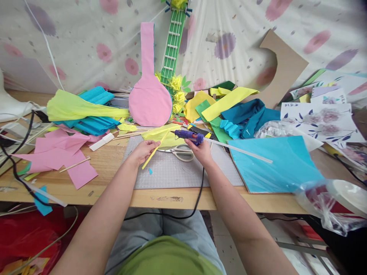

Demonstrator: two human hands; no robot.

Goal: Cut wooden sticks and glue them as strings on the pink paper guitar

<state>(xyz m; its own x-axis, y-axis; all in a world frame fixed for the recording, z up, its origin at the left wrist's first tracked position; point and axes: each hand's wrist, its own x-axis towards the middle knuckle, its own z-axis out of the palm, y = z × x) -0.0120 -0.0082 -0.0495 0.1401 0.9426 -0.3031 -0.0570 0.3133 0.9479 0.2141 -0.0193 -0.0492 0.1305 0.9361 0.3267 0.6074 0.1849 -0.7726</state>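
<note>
A thin yellow paper-covered strip [151,157] is pinched in my left hand [143,151], slanting up to the right over the cutting mat. My right hand [202,152] grips a purple glue gun [187,136], its nozzle pointing left, close to the upper part of the strip; whether they touch I cannot tell. A long clear glue stick [243,149] sticks out of the back of the gun. Beneath my hands lie scissors [183,152] with pale handles and a sheet of yellow crepe paper [160,136] on the grey cutting mat [172,179].
A pink banjo-shaped piece [150,101] stands behind, before a green stringed neck [173,44]. Pink paper scraps [57,151] lie left, a blue sheet pack [275,164] right. The gun's black cord [200,191] hangs over the table's front edge.
</note>
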